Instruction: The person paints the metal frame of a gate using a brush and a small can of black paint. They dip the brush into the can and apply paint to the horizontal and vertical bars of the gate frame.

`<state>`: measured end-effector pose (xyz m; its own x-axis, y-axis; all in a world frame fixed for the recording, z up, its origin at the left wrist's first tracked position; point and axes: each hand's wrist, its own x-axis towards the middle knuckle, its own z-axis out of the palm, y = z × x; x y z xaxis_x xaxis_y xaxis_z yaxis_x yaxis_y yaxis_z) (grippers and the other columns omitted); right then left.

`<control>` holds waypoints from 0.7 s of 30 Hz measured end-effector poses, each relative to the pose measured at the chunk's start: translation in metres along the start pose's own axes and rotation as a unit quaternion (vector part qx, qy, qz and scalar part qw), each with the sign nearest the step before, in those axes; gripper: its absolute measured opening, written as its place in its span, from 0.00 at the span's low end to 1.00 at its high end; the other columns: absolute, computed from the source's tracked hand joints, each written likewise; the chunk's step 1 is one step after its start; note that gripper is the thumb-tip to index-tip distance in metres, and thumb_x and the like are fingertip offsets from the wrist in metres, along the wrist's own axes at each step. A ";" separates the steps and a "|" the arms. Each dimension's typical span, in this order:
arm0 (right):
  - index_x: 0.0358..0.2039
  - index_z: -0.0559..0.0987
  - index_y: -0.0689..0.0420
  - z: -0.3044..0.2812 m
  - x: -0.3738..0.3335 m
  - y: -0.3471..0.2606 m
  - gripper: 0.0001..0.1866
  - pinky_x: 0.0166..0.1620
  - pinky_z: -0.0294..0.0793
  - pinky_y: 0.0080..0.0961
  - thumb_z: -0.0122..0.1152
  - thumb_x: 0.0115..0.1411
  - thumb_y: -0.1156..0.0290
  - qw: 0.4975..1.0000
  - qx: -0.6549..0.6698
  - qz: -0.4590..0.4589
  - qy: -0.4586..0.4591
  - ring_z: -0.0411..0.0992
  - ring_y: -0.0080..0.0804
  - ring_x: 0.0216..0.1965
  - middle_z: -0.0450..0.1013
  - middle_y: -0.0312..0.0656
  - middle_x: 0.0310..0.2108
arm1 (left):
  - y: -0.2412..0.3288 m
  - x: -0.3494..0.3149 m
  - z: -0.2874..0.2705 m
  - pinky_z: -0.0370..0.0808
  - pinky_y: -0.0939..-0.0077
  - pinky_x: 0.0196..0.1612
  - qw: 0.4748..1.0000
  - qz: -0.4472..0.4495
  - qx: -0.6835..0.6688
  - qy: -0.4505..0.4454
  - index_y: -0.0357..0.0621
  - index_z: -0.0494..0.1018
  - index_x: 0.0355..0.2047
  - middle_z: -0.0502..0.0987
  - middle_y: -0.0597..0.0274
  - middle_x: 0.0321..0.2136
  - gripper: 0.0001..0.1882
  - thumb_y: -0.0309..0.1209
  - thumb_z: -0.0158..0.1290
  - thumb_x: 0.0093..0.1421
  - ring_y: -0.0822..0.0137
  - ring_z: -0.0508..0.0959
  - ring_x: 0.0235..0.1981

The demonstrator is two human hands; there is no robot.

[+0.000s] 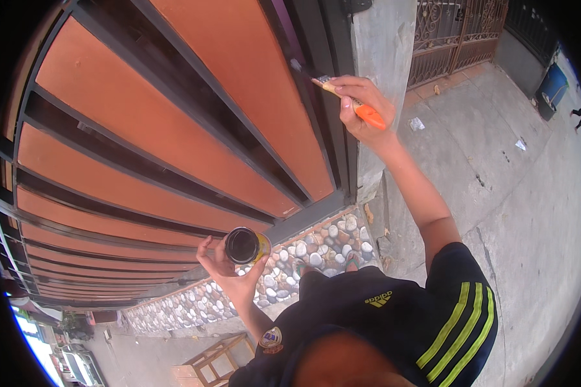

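My right hand is closed around a paintbrush with an orange-tipped handle. The brush's bristles meet the dark frame at the right side of a gate, which has orange-brown panels between dark bars. A pale smear shows on the frame just left of the bristles. Lower and to the left, my left hand grips a small open paint can with a yellow side. Dark paint shows inside the can, whose mouth faces up. The can is close to the gate's lower edge.
A strip of rounded pebbles runs along the gate's foot, under my feet. Right of the gate stands a grey concrete post. A wooden frame lies at the lower left. Farther off are a blue barrel and a parked vehicle.
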<state>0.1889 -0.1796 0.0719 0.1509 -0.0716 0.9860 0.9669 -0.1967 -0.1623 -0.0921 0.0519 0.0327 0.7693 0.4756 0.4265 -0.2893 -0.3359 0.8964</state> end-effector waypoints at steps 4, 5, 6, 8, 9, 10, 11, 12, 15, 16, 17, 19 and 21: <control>0.32 0.78 0.63 -0.019 -0.086 -0.008 0.03 0.34 0.78 0.22 0.58 0.57 0.80 0.992 -0.019 0.090 -0.085 0.79 0.33 0.32 0.79 0.44 0.36 | 0.003 -0.004 0.000 0.70 0.69 0.54 1.000 -0.020 0.002 0.018 0.49 0.48 0.60 0.73 0.51 0.44 0.54 0.22 0.71 0.38 0.63 0.76 0.49; 0.31 0.78 0.60 -0.023 -0.107 -0.007 0.03 0.32 0.79 0.22 0.61 0.55 0.79 0.982 -0.025 0.128 -0.134 0.79 0.32 0.30 0.78 0.41 0.34 | 0.005 -0.005 0.000 0.70 0.69 0.54 1.000 -0.024 0.007 0.016 0.49 0.48 0.60 0.73 0.51 0.44 0.54 0.22 0.71 0.38 0.63 0.76 0.49; 0.30 0.77 0.58 -0.025 -0.124 -0.007 0.05 0.29 0.79 0.22 0.64 0.52 0.78 0.969 -0.030 0.165 -0.182 0.78 0.31 0.29 0.78 0.38 0.32 | 0.007 -0.007 0.000 0.70 0.69 0.54 0.999 -0.029 0.008 0.019 0.49 0.48 0.61 0.73 0.51 0.44 0.54 0.22 0.71 0.38 0.62 0.76 0.48; 0.30 0.76 0.57 -0.022 -0.130 -0.008 0.05 0.29 0.79 0.24 0.64 0.52 0.77 0.961 -0.034 0.193 -0.194 0.77 0.32 0.28 0.77 0.37 0.32 | 0.007 -0.009 0.001 0.70 0.69 0.54 0.999 -0.034 0.008 0.023 0.49 0.48 0.61 0.73 0.51 0.44 0.54 0.22 0.70 0.38 0.62 0.76 0.48; 0.30 0.76 0.57 -0.017 -0.127 -0.003 0.06 0.29 0.79 0.24 0.64 0.51 0.77 0.968 -0.034 0.173 -0.178 0.78 0.32 0.28 0.77 0.37 0.32 | 0.008 -0.009 0.001 0.69 0.69 0.54 0.999 -0.031 0.008 0.026 0.50 0.47 0.61 0.73 0.52 0.44 0.54 0.22 0.70 0.38 0.62 0.76 0.48; 0.30 0.76 0.57 -0.013 -0.119 0.000 0.06 0.30 0.79 0.25 0.64 0.51 0.77 0.974 -0.036 0.155 -0.162 0.78 0.33 0.29 0.77 0.37 0.33 | 0.008 -0.009 0.001 0.69 0.69 0.54 0.999 -0.030 0.008 0.026 0.50 0.47 0.61 0.73 0.52 0.44 0.54 0.23 0.70 0.39 0.62 0.76 0.48; 0.30 0.76 0.58 -0.007 -0.102 0.001 0.07 0.31 0.79 0.25 0.64 0.51 0.78 0.980 -0.031 0.137 -0.138 0.78 0.33 0.30 0.77 0.39 0.34 | 0.008 -0.008 0.000 0.69 0.69 0.54 0.999 -0.034 0.012 0.024 0.50 0.47 0.61 0.73 0.52 0.44 0.54 0.23 0.70 0.39 0.62 0.76 0.48; 0.30 0.76 0.58 -0.004 -0.086 0.003 0.06 0.32 0.80 0.25 0.64 0.51 0.79 0.987 -0.022 0.116 -0.111 0.78 0.33 0.31 0.77 0.39 0.34 | 0.006 -0.008 -0.001 0.69 0.69 0.54 0.999 -0.022 0.022 0.019 0.51 0.47 0.61 0.73 0.51 0.44 0.54 0.24 0.70 0.39 0.62 0.76 0.48; 0.34 0.79 0.62 0.001 -0.039 -0.006 0.04 0.37 0.78 0.23 0.61 0.57 0.79 0.998 -0.020 0.062 -0.016 0.79 0.34 0.36 0.79 0.44 0.38 | 0.005 -0.011 -0.005 0.69 0.69 0.54 0.999 -0.011 0.035 0.015 0.51 0.47 0.62 0.73 0.51 0.43 0.53 0.25 0.70 0.40 0.62 0.76 0.47; 0.34 0.79 0.63 0.001 -0.031 -0.009 0.04 0.37 0.78 0.23 0.61 0.57 0.80 0.999 -0.027 0.038 0.019 0.79 0.34 0.37 0.79 0.44 0.38 | 0.004 -0.013 -0.005 0.70 0.69 0.54 0.999 -0.008 0.032 0.020 0.51 0.47 0.62 0.73 0.51 0.43 0.53 0.26 0.69 0.40 0.62 0.76 0.47; 0.34 0.79 0.63 0.000 -0.032 -0.011 0.04 0.37 0.78 0.23 0.61 0.57 0.80 0.999 -0.028 0.038 0.017 0.79 0.34 0.37 0.79 0.44 0.38 | 0.005 -0.016 -0.005 0.70 0.69 0.54 0.999 -0.009 0.031 0.020 0.51 0.47 0.62 0.73 0.51 0.43 0.53 0.26 0.69 0.40 0.62 0.76 0.47; 0.34 0.79 0.63 -0.003 -0.035 -0.015 0.04 0.37 0.78 0.23 0.59 0.57 0.79 0.999 -0.024 0.015 0.046 0.79 0.34 0.37 0.79 0.44 0.39 | 0.009 -0.020 -0.005 0.70 0.69 0.53 0.999 -0.010 0.022 0.024 0.51 0.47 0.62 0.73 0.51 0.42 0.53 0.26 0.69 0.40 0.62 0.76 0.46; 0.34 0.79 0.63 -0.004 -0.064 -0.016 0.04 0.37 0.78 0.23 0.59 0.58 0.79 0.998 -0.027 0.057 0.003 0.79 0.34 0.37 0.79 0.44 0.39 | 0.007 -0.025 -0.013 0.70 0.69 0.53 0.999 -0.009 0.031 0.019 0.50 0.47 0.62 0.73 0.51 0.42 0.53 0.27 0.69 0.40 0.62 0.76 0.46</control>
<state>0.1631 -0.1761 0.0113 0.2574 -0.1014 0.9610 0.9312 -0.2396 -0.2747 -0.1210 0.0480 0.0299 0.7515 0.5119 0.4162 -0.2390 -0.3768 0.8950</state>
